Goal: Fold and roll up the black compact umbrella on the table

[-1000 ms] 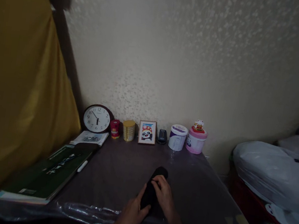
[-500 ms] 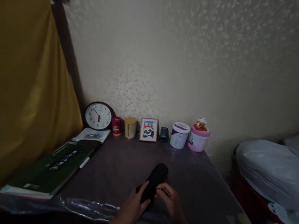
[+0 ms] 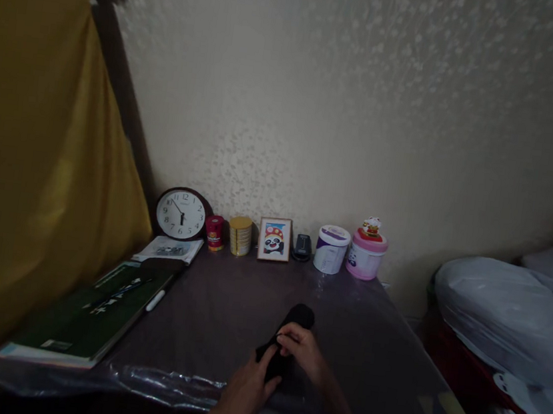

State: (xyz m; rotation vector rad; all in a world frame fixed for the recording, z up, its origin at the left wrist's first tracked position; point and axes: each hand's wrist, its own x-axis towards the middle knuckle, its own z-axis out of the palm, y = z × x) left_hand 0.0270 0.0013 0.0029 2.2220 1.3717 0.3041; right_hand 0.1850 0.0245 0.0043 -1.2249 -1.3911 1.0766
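Observation:
A long, dark black bundle (image 3: 299, 315) with a rounded far end lies slantwise on the table in front of me. It looks like a folded umbrella, but the dim light hides its details. My left hand (image 3: 251, 382) grips its near part, with the thumb along its left side. Over the middle of the bundle, my right hand (image 3: 300, 347) is closed in a pinch, thumb against forefinger. Whatever small edge or strap the pinch holds is too dark to make out. Both hands cover much of the bundle's near half.
Against the wall stand a clock (image 3: 181, 214), a red can (image 3: 214, 233), a yellow tin (image 3: 240, 236), a framed panda picture (image 3: 274, 239), a small black device (image 3: 302, 247) and two tubs (image 3: 329, 257). A green book (image 3: 86, 318) and a white marker (image 3: 155, 300) lie left.
My right hand has moved left and slightly up, across the top of the black bundle. My left hand keeps its grip and has shifted a little right.

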